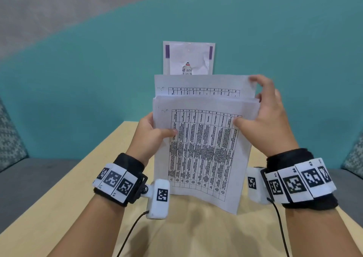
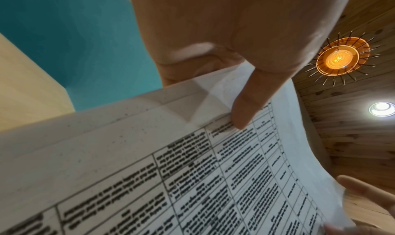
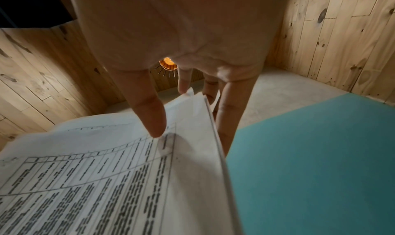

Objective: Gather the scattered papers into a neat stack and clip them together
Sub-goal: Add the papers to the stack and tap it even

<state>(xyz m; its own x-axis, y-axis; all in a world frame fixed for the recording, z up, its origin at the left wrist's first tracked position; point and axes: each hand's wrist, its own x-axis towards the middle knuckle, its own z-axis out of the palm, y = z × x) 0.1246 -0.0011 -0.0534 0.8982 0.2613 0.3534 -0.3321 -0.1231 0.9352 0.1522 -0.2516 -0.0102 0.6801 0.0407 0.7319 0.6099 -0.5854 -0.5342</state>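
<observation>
Both hands pinch the papers (image 1: 202,148): left hand (image 1: 151,137) at the left edge, right hand (image 1: 269,117) top right; stack upright, long axis vertical, bottom edge on the desk (image 1: 59,207).

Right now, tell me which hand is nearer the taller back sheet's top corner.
Right. The right hand has fingers at the back sheet's top right corner; the left hand grips lower, on the left edge.

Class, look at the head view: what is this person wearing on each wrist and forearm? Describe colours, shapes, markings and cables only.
Both hands, left hand and right hand, are bare. Each wrist wears a black band with white square-coded tags, a white boxy camera, and a thin black cable.
</observation>
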